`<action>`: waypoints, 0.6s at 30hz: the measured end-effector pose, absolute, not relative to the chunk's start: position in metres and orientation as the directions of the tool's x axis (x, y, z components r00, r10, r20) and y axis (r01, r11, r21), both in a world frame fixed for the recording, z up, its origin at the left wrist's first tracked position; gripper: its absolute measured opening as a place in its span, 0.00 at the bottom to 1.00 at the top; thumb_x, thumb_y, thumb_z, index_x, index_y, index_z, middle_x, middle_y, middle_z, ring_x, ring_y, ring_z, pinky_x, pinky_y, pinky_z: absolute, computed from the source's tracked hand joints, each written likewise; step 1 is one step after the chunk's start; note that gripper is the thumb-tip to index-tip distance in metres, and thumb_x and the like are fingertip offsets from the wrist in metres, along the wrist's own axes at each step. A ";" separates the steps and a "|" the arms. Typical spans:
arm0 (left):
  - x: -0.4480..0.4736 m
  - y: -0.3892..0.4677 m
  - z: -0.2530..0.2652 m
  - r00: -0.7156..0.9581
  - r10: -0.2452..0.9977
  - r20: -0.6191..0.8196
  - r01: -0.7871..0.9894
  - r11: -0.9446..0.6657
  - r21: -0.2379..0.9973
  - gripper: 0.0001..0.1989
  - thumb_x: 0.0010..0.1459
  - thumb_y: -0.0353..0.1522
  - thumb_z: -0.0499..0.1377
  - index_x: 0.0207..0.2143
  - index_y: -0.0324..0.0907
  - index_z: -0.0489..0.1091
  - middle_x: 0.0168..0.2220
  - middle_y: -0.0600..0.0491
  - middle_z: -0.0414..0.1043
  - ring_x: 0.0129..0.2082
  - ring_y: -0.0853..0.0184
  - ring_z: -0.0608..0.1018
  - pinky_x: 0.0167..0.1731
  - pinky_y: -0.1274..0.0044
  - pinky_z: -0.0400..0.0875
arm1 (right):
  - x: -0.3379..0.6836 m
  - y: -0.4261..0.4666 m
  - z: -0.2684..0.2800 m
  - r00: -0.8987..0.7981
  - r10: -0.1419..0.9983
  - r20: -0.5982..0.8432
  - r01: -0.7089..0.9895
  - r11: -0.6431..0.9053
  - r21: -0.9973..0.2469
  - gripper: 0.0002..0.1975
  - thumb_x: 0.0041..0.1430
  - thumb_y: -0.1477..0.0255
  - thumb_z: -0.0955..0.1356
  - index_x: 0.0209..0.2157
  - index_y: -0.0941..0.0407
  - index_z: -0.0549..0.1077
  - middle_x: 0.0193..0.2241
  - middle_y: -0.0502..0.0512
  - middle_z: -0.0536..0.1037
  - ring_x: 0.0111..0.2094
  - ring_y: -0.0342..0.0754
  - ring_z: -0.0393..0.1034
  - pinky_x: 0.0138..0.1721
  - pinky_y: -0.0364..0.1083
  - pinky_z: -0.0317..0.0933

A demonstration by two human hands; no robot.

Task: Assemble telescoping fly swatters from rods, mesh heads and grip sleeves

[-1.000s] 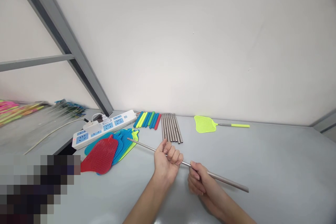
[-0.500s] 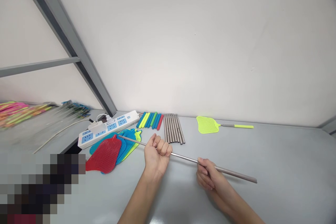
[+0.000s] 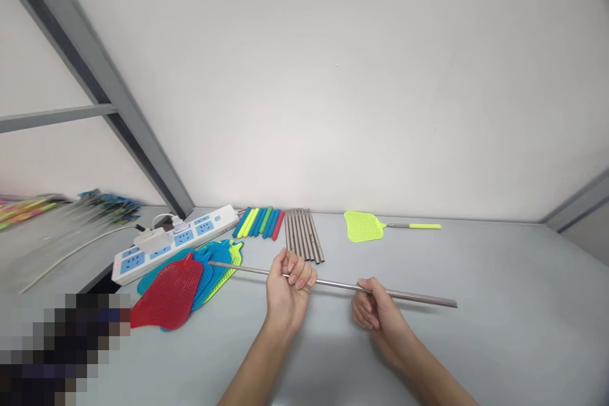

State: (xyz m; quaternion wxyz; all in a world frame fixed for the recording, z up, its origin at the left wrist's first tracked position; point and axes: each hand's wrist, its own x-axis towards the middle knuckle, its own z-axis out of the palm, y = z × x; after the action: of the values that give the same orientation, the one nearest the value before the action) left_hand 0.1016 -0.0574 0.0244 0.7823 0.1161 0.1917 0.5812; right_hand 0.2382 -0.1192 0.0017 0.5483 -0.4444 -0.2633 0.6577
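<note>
The metal rod (image 3: 335,283) is above the desk (image 3: 499,292), the left hand (image 3: 291,288) closed around it toward nine o'clock, the right hand (image 3: 373,306) gripping it toward three; metal tubes (image 3: 304,235) lie at eleven, a yellow swatter (image 3: 364,227) at one.

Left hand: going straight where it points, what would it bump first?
Probably the row of slim silver metal tubes just beyond the left hand, though it might pass above; depth is unclear.

Hands (image 3: 291,288) gripping metal rod (image 3: 335,284), overlapping swatter heads (image 3: 170,290)
</note>
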 end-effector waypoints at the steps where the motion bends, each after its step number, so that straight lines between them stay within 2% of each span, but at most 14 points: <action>1: 0.103 -0.057 0.024 0.257 0.954 -0.152 -0.859 0.297 0.416 0.16 0.53 0.32 0.48 0.14 0.40 0.53 0.11 0.62 0.42 0.12 0.76 0.50 0.16 0.81 0.52 | 0.239 -0.119 0.003 0.010 0.955 -0.296 -0.480 -0.255 -0.839 0.19 0.52 0.68 0.58 0.10 0.56 0.52 0.06 0.43 0.46 0.13 0.39 0.41 0.19 0.42 0.41; 5: 0.108 -0.060 0.023 0.273 0.957 -0.096 -0.830 0.284 0.480 0.14 0.53 0.34 0.47 0.16 0.39 0.58 0.14 0.58 0.53 0.16 0.74 0.60 0.22 0.79 0.59 | 0.243 -0.117 0.005 0.072 0.952 -0.298 -0.494 -0.226 -0.839 0.19 0.51 0.66 0.58 0.10 0.56 0.53 0.06 0.43 0.47 0.13 0.39 0.42 0.19 0.42 0.42; 8: 0.113 -0.063 0.021 0.257 0.961 -0.102 -0.759 0.267 0.594 0.15 0.53 0.36 0.45 0.19 0.39 0.62 0.20 0.54 0.60 0.23 0.70 0.66 0.27 0.76 0.62 | 0.248 -0.116 0.007 0.138 0.950 -0.281 -0.520 -0.172 -0.837 0.19 0.52 0.65 0.58 0.11 0.56 0.54 0.07 0.43 0.49 0.13 0.39 0.42 0.19 0.42 0.43; 12: 0.118 -0.067 0.019 0.222 0.964 -0.148 -0.583 0.253 0.772 0.15 0.52 0.36 0.46 0.20 0.39 0.63 0.22 0.54 0.62 0.24 0.70 0.66 0.26 0.78 0.61 | 0.250 -0.115 0.007 0.195 0.939 -0.284 -0.509 -0.151 -0.848 0.20 0.51 0.63 0.59 0.11 0.56 0.54 0.07 0.43 0.49 0.14 0.39 0.42 0.20 0.42 0.44; 18: 0.123 -0.072 0.018 0.260 0.946 -0.193 -0.453 0.296 0.841 0.13 0.51 0.37 0.48 0.20 0.39 0.63 0.21 0.55 0.63 0.19 0.72 0.65 0.25 0.78 0.60 | 0.247 -0.115 0.005 0.177 0.947 -0.268 -0.486 -0.153 -0.861 0.19 0.52 0.63 0.58 0.12 0.56 0.55 0.07 0.43 0.50 0.13 0.39 0.44 0.20 0.43 0.44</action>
State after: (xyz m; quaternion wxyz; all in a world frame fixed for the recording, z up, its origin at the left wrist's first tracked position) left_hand 0.1226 -0.0717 0.0185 0.7180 0.3384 0.3641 0.4872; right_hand 0.2471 -0.1147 0.0047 0.6036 -0.4735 -0.2436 0.5933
